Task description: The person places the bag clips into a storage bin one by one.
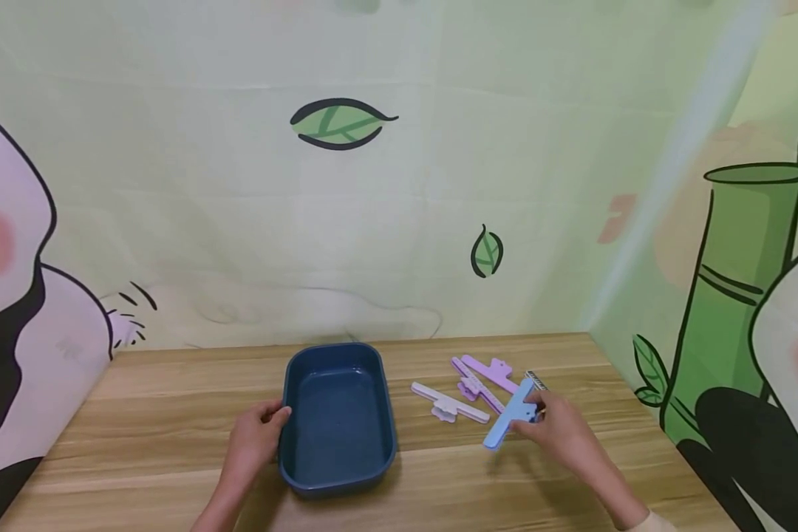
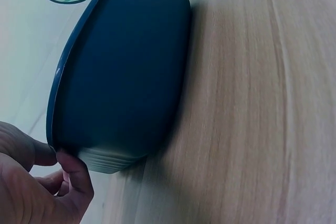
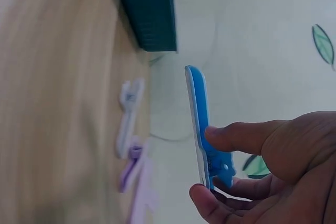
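Note:
My left hand (image 1: 256, 437) pinches the left rim of a dark blue rectangular basin (image 1: 339, 421), thumb over the edge and fingers outside, as the left wrist view also shows. Inside the basin only its bare floor shows. Between thumb and fingers, my right hand (image 1: 565, 434) holds a blue bag clip (image 1: 510, 415), raised off the table in the right wrist view (image 3: 198, 114). Behind and left of it lie a white clip (image 1: 449, 405) and two purple clips, one slanting (image 1: 482, 386) and one farther back (image 1: 488, 371). A dark striped piece (image 1: 536, 380) shows partly behind the right hand.
The wood-grain table (image 1: 166, 421) ends at a pale green cloth backdrop (image 1: 239, 222) printed with leaves and cartoon figures. A printed bamboo stalk (image 1: 738, 295) covers the right side panel. The basin stands left of the clips.

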{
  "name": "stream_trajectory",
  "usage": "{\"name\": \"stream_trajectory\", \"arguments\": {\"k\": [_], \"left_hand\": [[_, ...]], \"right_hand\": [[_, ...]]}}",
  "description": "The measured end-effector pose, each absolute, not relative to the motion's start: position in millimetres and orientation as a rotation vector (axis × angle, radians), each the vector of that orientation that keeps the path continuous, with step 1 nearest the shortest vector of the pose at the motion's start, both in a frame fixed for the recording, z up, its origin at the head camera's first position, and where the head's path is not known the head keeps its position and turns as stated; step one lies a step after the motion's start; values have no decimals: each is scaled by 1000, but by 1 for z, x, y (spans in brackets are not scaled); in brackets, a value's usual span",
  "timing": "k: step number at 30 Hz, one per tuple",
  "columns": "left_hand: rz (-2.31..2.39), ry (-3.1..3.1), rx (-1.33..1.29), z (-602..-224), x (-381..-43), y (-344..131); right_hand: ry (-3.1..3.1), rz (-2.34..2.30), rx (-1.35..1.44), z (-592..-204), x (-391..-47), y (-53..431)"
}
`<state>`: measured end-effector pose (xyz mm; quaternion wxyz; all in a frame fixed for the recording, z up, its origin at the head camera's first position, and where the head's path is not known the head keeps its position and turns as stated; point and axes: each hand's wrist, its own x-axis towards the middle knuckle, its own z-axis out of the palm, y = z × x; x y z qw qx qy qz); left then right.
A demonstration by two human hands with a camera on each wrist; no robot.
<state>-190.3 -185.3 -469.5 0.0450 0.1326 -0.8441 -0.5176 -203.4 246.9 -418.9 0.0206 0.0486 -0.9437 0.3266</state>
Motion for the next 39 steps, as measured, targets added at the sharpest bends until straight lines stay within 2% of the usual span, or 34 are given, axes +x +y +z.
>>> {"name": "stream_trajectory", "arguments": {"k": [19, 39], "left_hand": [[-1733, -2496, 476, -469, -191, -186], [-1743, -2482, 493, -467, -190, -187]], "right_hand": [[-2829, 1114, 314, -353, -216, 255], [-2837, 1141, 326, -350, -222, 237]]}}
